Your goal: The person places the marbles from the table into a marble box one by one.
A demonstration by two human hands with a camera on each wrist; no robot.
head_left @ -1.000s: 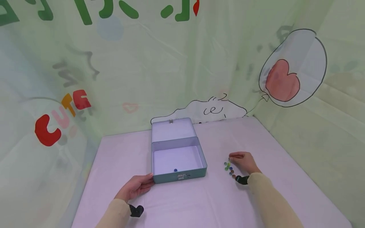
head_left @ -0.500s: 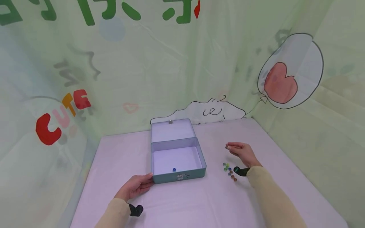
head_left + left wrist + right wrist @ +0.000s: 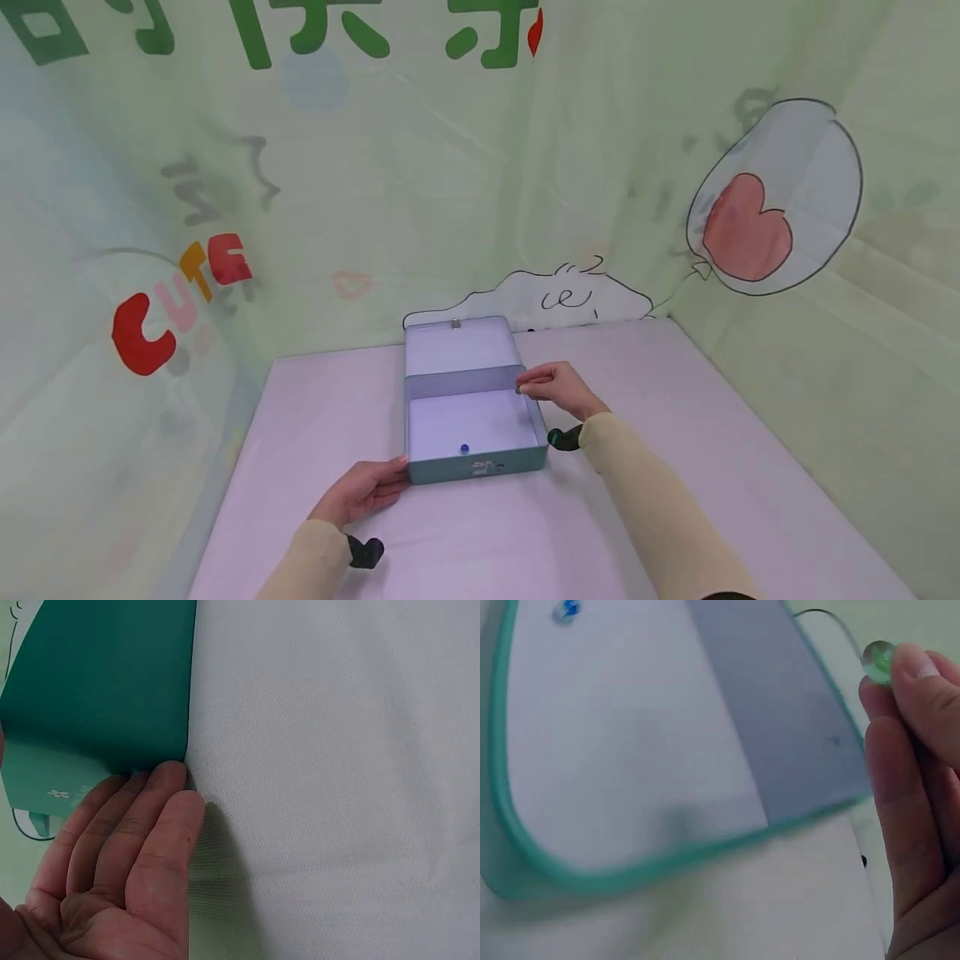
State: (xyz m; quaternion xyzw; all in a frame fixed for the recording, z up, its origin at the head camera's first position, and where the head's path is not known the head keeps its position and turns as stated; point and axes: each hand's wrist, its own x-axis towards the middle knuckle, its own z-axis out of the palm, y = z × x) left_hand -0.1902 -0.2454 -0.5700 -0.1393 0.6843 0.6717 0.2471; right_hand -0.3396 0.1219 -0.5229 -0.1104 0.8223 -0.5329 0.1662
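Observation:
A teal tin box [image 3: 480, 463] with a pale inside stands on the table, its lid [image 3: 459, 346] tipped back. One blue marble [image 3: 465, 448] lies in it near the front wall; the right wrist view also shows this blue marble [image 3: 567, 609]. My right hand [image 3: 561, 390] is above the box's right wall, pinching a clear marble with a green swirl [image 3: 879, 661] between thumb and fingertips. My left hand [image 3: 363, 490] touches the box's front left corner. In the left wrist view its fingers [image 3: 124, 832] lie fairly straight against the teal side.
A pale cloth covers the table [image 3: 337, 400]. Printed hangings [image 3: 360, 192] enclose the back and both sides, with the lid close to the back one. My right sleeve [image 3: 652, 492] crosses the area right of the box, where the loose marbles lay; they are hidden from view.
My right hand has lifted from the loose marbles on the right and moved left to the box with a marble in its fingertips. The left hand has stayed at the corner.

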